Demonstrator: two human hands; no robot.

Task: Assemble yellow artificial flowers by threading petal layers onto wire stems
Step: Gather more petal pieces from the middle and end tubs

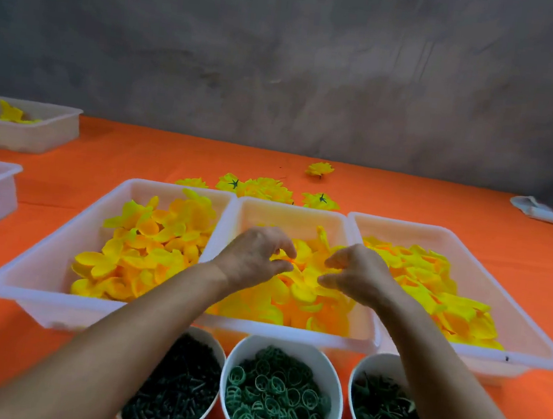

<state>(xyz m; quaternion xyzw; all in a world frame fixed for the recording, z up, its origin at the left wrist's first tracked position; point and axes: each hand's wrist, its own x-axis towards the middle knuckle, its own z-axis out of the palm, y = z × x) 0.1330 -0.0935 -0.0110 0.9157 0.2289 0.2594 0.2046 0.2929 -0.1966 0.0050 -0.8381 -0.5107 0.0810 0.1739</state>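
The yellow fabric petal layers point(297, 291) the task turns on lie heaped in the middle white plastic tray point(294, 211), the landmark here. Both hands are over that heap. The left hand point(255, 258) has its fingers curled down with thumb and forefinger closed on a petal at the top of the pile. The right hand point(353, 275) hovers just beside it, fingers bent and thumb close to the fingertips at the petals; whether it actually pinches one cannot be told.

Touching the middle tray on its left is a second white plastic tray point(54, 273) filled with larger yellow petal pieces point(139, 249); touching it on the right is a third white tray point(527, 327) with more yellow petals point(431, 289). In front of the middle tray stand three white round bowls: the left bowl point(214, 347) holds dark green stem pieces point(174, 394), the centre bowl point(329, 367) light green rings point(274, 402), the right bowl point(358, 373) dark green leafy parts point(385, 418).

Behind the middle tray, finished yellow flowers point(267, 189) lie on the orange tablecloth point(407, 196), one single flower point(319, 169) farther back. Far left of the middle tray sit two more white tubs, the rear one point(52, 135) with a few yellow pieces. Far right, near the table's back edge, lies a white cloth-like object point(540, 211). Bare orange cloth stretches behind the trays to the grey wall point(285, 55).
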